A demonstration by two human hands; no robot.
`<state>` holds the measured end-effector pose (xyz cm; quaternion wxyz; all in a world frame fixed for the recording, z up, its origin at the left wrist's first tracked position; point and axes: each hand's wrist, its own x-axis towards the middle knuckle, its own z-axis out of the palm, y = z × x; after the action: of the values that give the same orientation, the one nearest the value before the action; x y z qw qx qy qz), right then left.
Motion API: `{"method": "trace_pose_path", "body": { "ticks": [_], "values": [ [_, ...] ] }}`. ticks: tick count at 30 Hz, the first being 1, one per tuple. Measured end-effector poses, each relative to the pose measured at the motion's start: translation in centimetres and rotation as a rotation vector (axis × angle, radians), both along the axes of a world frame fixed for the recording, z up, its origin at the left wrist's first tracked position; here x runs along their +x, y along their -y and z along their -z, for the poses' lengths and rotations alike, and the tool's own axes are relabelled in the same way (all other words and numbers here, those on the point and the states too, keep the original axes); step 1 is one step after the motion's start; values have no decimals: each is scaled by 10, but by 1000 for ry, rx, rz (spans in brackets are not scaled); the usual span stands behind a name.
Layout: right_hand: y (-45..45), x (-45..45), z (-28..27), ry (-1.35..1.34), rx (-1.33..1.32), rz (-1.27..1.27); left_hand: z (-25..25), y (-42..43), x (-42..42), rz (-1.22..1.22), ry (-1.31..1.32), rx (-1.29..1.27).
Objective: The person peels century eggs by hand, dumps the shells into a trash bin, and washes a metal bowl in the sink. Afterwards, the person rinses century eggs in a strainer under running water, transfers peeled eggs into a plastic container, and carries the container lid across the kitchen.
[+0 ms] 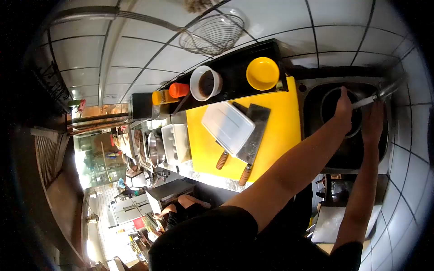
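Note:
My left hand [344, 109] is over a dark round vessel [326, 105] in the sink [308, 153]. One digit points up, and the other fingers are hidden, so whether it grips the rim cannot be made out. Beside it, my right hand [372, 124] reaches toward the metal tap [388, 89] with its fingers stretched out; nothing shows in it. A bright white streak, which looks like running water [364, 102], extends from the tap to my left hand.
A yellow cutting board [282, 131] left of the sink carries a cleaver [257, 131], another wooden handle [222, 160] and a whitish plastic lid [227, 126]. Behind stand a yellow bowl [262, 73] and a white tub of dark liquid [206, 84]. A wire strainer [217, 35] hangs above. Another person [181, 212] is lower left.

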<state>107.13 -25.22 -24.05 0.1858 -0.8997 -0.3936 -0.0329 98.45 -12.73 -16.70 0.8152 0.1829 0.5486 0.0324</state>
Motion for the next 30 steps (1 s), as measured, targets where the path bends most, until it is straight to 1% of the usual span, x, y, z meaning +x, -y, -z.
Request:
{"method": "trace_pose_path", "body": {
  "ticks": [1,3,5,7,8,9,10,11,12,13,14,15,16,17,18,19,20,21,22,23,24,25,26,27,30],
  "values": [
    [-5,-3,0,-33,28,25,-3,-1,-4,7,13,-27],
    [-20,-21,2,-132,44,59,15,1,-5,29,25,33],
    [-38,-38,-19,-745,396,165,18,-2,-14,22,29,55],
    [-51,-52,-39,-1394,750,387,7,-4,-17,-15,38,42],
    [-57,-54,-59,-1531,642,439,20,-6,-20,13,126,8],
    [-62,-52,-40,-1500,656,405,44,-11,-24,43,215,-23],
    [-66,-48,-4,-1469,670,372,60,-14,-24,75,302,-53],
    [-67,-45,29,-1439,683,342,67,-13,-22,30,258,-14],
    [-64,-42,56,-1651,780,301,72,-12,-20,-15,215,24],
    [-63,-41,62,-1858,875,258,71,-10,-20,-57,175,56],
    [-58,-40,69,-1997,1014,276,72,-10,-20,-76,51,135],
    [-60,-43,57,-2135,1151,301,69,-8,-18,-120,5,99],
    [-46,-41,89,-2016,1110,283,65,-8,-18,-167,-42,64],
    [-40,-45,76,-2178,1082,201,44,-8,-27,-149,75,115],
    [-45,-56,56,-2191,1148,283,22,-5,-27,-168,20,108],
    [-43,-60,51,-2082,1067,420,34,-7,-27,-203,36,47],
    [-57,-68,7,-2007,1041,617,49,-7,-28,-135,25,81],
    [-62,-70,-38,-1967,979,665,50,-7,-25,-188,19,7],
    [-61,-67,-24,-1942,974,710,24,-3,-25,-197,-14,-27],
    [-57,-67,-21,-1955,956,711,18,-2,-23,-145,-160,52],
    [-47,-68,-11,-1591,646,372,19,-2,-25,-145,-85,28],
    [-47,-66,-27,-1885,863,563,28,-3,-26,-141,-54,44],
    [-44,-65,-26,-1806,812,558,36,-3,-29,-133,22,18],
    [-42,-64,-23,-1733,761,548,31,-3,-28,-126,94,-3],
    [-34,-64,-6,-1402,681,535,20,1,-24,-231,-18,52]
  ]
}}
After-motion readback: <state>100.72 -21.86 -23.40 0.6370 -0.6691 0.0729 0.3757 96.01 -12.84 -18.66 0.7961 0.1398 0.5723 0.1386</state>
